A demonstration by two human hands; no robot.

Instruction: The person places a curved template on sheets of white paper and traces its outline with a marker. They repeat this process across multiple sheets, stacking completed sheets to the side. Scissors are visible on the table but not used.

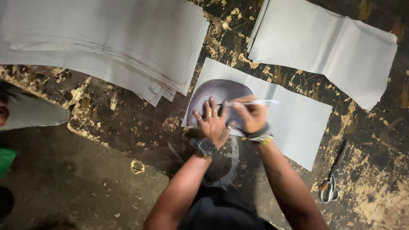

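Observation:
A dark rounded template (219,93) lies on a grey rectangular sheet (294,121) on the worn table. My left hand (211,121), with rings and a wristwatch, presses flat on the template with fingers spread. My right hand (250,114), wearing bracelets, grips a white pen (255,102) that lies across the template's right edge, pointing left to right.
A large stack of grey sheets (102,38) covers the upper left; several more sheets (328,47) lie at the upper right. Scissors (333,176) rest at the right. Another person's sleeve (34,113) shows at the left edge. The dark table (140,127) is scuffed and flaking.

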